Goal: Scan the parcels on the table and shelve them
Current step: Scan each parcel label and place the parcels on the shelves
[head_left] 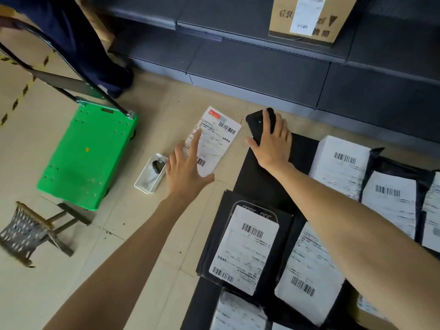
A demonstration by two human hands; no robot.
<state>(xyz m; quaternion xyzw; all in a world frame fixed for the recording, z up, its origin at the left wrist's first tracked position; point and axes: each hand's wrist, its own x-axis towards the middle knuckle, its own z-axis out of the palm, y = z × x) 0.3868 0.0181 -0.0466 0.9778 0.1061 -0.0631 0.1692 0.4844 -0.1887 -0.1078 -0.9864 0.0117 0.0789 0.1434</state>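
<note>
Fingers (196, 141) of the left hand (185, 172) are spread apart over a flat white barcoded parcel (214, 139) at mid-frame; the right hand (273, 144) curls round a black handheld scanner (256, 122) beside it. Leftward, a small white rectangular tray (142, 184) holds a dark round object (158, 166).

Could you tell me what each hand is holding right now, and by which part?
The right hand grips the black phone across its near half; the left hand, fingers spread, holds nothing.
</note>
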